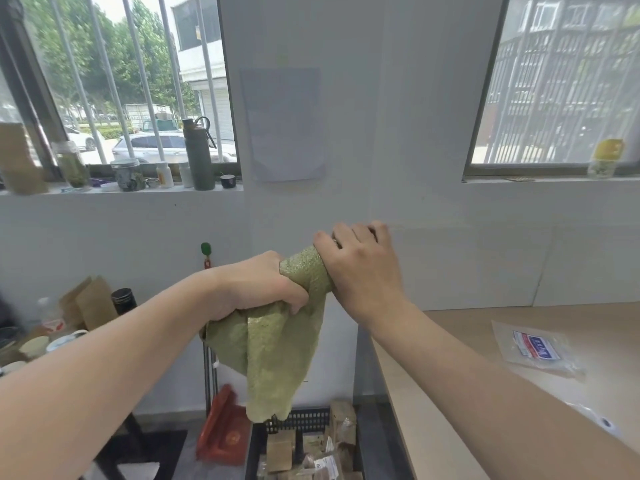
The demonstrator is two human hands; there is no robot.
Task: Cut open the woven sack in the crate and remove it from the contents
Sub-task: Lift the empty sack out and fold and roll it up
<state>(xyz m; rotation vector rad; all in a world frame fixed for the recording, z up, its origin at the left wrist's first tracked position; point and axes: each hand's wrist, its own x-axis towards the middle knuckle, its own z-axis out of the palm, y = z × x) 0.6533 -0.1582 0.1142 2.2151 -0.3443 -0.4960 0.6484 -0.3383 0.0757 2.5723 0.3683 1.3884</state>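
Observation:
The green woven sack (273, 355) hangs in the air in front of the white wall, bunched at its top and limp below. My left hand (256, 285) grips the bunched part from the left. My right hand (360, 268) is closed around the sack's top end from the right, touching the left hand's grip. Below the sack's lower edge stands the black perforated crate (304, 419), with brown wrapped blocks and packets (301, 455) inside it. The sack is fully lifted above the crate.
A light wooden table (519, 341) runs along the right with a clear plastic packet (535, 348) on it. A red folder-like object (223, 427) leans left of the crate. Cups, cardboard and a black jar (123, 301) crowd the left. Bottles line the windowsill (138, 187).

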